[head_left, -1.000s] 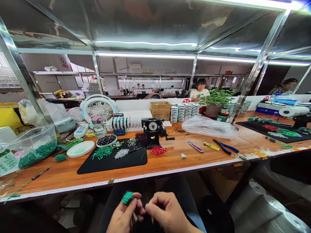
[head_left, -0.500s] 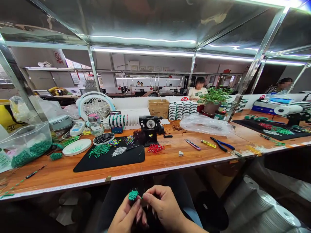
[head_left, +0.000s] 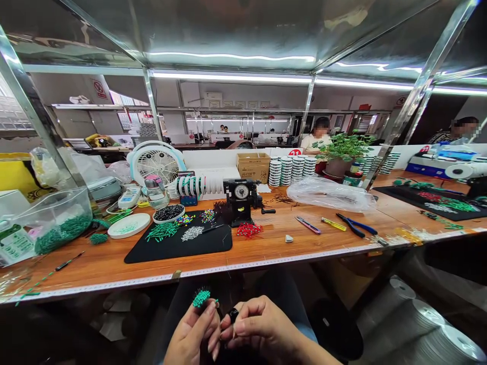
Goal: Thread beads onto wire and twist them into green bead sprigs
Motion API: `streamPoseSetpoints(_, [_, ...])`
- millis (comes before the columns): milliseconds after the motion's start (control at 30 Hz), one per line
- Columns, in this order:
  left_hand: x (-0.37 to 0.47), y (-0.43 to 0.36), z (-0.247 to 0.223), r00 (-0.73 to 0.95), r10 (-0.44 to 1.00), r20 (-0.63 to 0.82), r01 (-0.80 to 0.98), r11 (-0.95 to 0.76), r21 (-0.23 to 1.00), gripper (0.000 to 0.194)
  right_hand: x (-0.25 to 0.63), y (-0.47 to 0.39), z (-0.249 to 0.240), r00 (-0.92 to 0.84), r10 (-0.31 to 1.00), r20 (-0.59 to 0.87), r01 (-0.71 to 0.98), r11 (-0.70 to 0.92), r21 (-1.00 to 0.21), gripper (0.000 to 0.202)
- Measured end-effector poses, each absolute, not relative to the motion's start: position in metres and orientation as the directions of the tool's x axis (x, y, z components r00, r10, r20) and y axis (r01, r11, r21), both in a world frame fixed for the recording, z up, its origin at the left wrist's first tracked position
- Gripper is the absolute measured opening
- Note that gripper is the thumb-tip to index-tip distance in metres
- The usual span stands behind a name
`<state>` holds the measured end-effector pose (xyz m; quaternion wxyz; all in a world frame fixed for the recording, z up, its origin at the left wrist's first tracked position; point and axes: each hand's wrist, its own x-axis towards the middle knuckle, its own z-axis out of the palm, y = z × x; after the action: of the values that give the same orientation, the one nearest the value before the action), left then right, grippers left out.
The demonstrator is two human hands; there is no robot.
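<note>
Over my lap, my left hand [head_left: 198, 329] is closed around a tight bundle of green beaded pieces [head_left: 201, 299]. Its rounded green tops and a few thin dark tips stick up above the thumb and fingers. To the right of it, slightly lower, my right hand [head_left: 262, 324] is closed in a pinch, its fingertips close to the left hand's fingers. A small glossy black thing [head_left: 233, 315] shows between the hands, by the right fingers. What the right fingertips pinch is too small to make out.
On the bench lie a black mat [head_left: 178, 246] with green pieces and beads, red beads [head_left: 249, 229], a hand-cranked counter machine [head_left: 240, 200], blue-handled pliers [head_left: 355, 224] and a yellow-handled tool [head_left: 334, 224]. The bench edge carries a measuring tape [head_left: 144, 280]. White spools [head_left: 433, 324] stand below right.
My right hand has drawn slightly away from the green bundle, and the black thing now shows by its fingers. The bundle leans slightly further left. The whole view has shifted a little.
</note>
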<state>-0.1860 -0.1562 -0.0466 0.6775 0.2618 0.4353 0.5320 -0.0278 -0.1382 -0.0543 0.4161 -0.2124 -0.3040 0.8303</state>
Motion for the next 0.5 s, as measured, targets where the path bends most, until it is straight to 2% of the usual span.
streamPoseSetpoints(133, [-0.185,-0.1563,-0.0444,0.019,0.96,-0.281,-0.498,0.253,0.83,0.034,-0.0269,-0.1385,-0.0571,-0.566,0.818,-0.1,-0.567,-0.474,-0.673,0.013])
streamPoseSetpoints(367, [-0.1831,-0.1563,-0.0409,-0.05,0.95,-0.308,-0.494,0.244,0.834,0.044,-0.0274,-0.1369,-0.0555,-0.56,0.817,-0.14,-0.567,-0.5,-0.654,0.013])
streamPoseSetpoints(500, [-0.1822,-0.156,-0.0402,-0.075,0.952,-0.297,-0.495,0.223,0.84,0.043,-0.0273,-0.1364,-0.053,-0.559,0.813,-0.16,-0.565,-0.516,-0.644,0.013])
